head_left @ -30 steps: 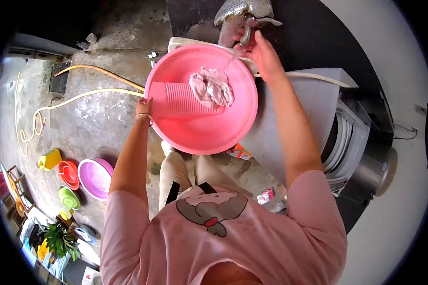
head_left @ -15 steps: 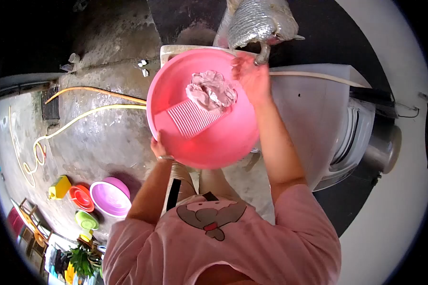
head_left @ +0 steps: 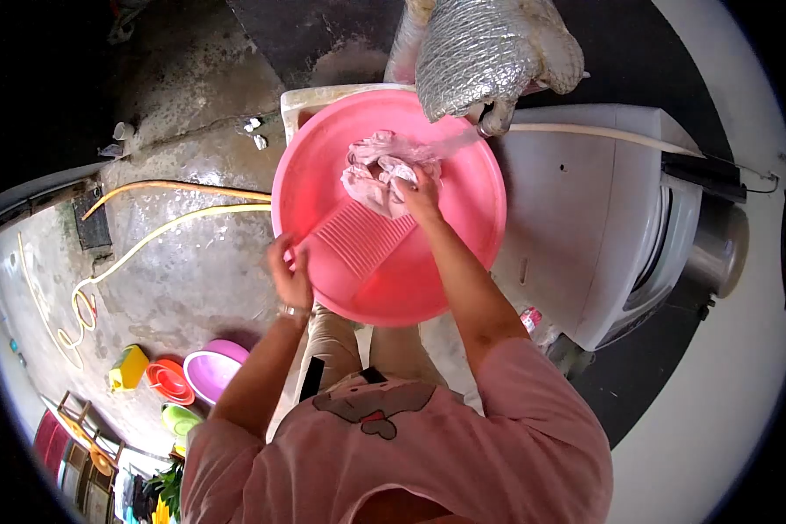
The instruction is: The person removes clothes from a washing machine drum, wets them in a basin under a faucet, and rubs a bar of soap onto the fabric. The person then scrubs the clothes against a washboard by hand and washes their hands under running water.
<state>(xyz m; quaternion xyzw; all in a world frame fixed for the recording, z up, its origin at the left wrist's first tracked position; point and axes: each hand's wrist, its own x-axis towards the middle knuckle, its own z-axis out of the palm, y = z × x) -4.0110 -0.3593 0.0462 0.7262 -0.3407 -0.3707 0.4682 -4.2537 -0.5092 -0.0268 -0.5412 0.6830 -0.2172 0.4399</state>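
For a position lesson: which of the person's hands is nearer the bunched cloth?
Right. The right hand is on the cloth; the left hand is at the rim of the basin.

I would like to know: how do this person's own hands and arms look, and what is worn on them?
Both hands are bare, without gloves. The left hand has a thin, pale, shiny band around its wrist; no band shows at the wrist of the right hand. Short, loose pink sleeves leave the forearms uncovered.
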